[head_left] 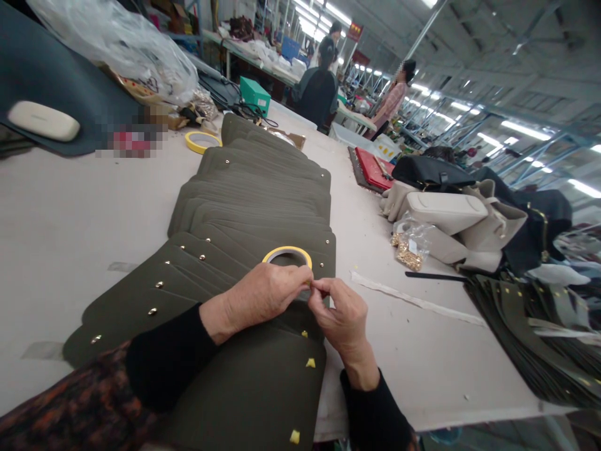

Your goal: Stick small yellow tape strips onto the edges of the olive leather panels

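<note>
A roll of yellow tape (287, 252) stands out above my left hand (265, 289), whose fingers are closed on it. My right hand (342, 311) meets the left with thumb and forefinger pinched at the roll's near edge, seemingly on the tape's end; the fingertips hide most of it. Beneath both hands lie overlapping dark olive panels (253, 207) with rounded corners and small metal studs. On the nearest panel (253, 388), small pieces of yellow tape (310, 362) are stuck along the right side.
Another yellow tape roll (203, 142) lies beyond the panels, near a green box (254, 96). Beige and black bags (446, 213) and a bag of gold hardware (409, 254) are at right. More olive pieces (521, 338) hang over the right edge. People (319, 88) are in the background.
</note>
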A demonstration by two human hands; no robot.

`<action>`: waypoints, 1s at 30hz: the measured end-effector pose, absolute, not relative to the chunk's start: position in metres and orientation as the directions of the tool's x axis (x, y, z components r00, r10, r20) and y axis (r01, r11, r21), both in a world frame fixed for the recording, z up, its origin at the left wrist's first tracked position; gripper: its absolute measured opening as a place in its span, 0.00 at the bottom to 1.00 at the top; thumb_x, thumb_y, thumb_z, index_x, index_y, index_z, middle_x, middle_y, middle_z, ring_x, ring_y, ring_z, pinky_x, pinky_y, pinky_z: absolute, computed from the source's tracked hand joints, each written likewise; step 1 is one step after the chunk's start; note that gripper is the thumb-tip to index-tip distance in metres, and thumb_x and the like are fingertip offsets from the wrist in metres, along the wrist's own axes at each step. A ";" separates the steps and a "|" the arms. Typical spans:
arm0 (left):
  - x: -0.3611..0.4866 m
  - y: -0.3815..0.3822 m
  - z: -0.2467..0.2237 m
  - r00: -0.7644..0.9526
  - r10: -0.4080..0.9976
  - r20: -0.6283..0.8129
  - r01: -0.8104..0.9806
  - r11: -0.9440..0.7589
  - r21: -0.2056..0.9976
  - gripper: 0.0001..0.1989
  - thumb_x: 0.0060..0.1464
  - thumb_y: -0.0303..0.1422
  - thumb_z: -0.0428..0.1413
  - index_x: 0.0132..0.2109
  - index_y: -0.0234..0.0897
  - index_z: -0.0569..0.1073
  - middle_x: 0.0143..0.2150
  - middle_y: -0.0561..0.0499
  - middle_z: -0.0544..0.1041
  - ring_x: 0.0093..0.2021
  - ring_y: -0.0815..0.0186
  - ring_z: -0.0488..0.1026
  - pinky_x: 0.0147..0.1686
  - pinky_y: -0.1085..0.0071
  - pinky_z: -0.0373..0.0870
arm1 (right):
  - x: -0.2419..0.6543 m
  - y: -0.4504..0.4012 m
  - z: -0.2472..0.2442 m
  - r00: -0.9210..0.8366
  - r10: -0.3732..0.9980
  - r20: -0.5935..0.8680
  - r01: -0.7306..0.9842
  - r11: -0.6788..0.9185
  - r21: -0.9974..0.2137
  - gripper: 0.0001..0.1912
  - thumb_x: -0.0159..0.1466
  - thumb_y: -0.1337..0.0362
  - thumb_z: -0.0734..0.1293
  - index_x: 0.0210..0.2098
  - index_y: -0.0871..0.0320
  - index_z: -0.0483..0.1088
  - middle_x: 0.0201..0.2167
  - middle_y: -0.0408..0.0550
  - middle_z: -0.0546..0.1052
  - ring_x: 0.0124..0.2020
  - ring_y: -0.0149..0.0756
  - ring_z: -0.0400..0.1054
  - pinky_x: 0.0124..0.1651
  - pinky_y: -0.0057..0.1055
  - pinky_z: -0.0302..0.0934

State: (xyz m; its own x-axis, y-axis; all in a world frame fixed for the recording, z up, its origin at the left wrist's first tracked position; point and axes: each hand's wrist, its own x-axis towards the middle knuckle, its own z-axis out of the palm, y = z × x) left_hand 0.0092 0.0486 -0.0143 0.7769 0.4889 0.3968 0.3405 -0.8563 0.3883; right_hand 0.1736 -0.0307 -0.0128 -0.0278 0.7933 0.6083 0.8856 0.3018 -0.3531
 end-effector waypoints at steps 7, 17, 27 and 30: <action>0.019 0.042 -0.014 0.747 0.432 0.506 0.383 -0.901 0.204 0.10 0.62 0.27 0.43 0.36 0.37 0.67 0.28 0.53 0.70 0.27 0.69 0.69 0.26 0.73 0.62 | 0.175 -0.019 -0.019 0.460 0.881 0.112 0.362 -0.071 -0.929 0.07 0.55 0.60 0.67 0.28 0.58 0.73 0.19 0.42 0.74 0.20 0.31 0.68 0.25 0.28 0.66; 0.024 0.044 -0.019 0.798 0.549 0.247 0.535 -0.835 0.128 0.03 0.59 0.25 0.51 0.39 0.38 0.68 0.34 0.51 0.74 0.35 0.61 0.72 0.29 0.69 0.67 | 0.219 0.010 -0.037 0.446 0.891 -0.077 0.260 -0.212 -0.942 0.15 0.52 0.54 0.71 0.30 0.61 0.75 0.21 0.44 0.75 0.22 0.30 0.69 0.26 0.27 0.68; 0.024 0.043 -0.024 0.801 0.554 0.226 0.535 -0.832 0.145 0.03 0.60 0.27 0.50 0.40 0.38 0.67 0.34 0.50 0.72 0.35 0.61 0.70 0.30 0.68 0.67 | 0.211 0.017 -0.034 0.312 0.930 0.196 0.811 -0.152 -0.565 0.11 0.60 0.60 0.63 0.31 0.57 0.75 0.27 0.47 0.79 0.28 0.36 0.73 0.36 0.32 0.64; 0.022 0.043 -0.025 0.799 0.552 0.237 0.537 -0.833 0.131 0.03 0.60 0.27 0.50 0.40 0.38 0.67 0.34 0.50 0.72 0.36 0.61 0.69 0.30 0.68 0.67 | 0.214 0.015 -0.035 0.309 0.923 0.230 0.858 -0.167 -0.485 0.13 0.61 0.58 0.63 0.40 0.57 0.73 0.23 0.45 0.77 0.26 0.37 0.72 0.34 0.31 0.62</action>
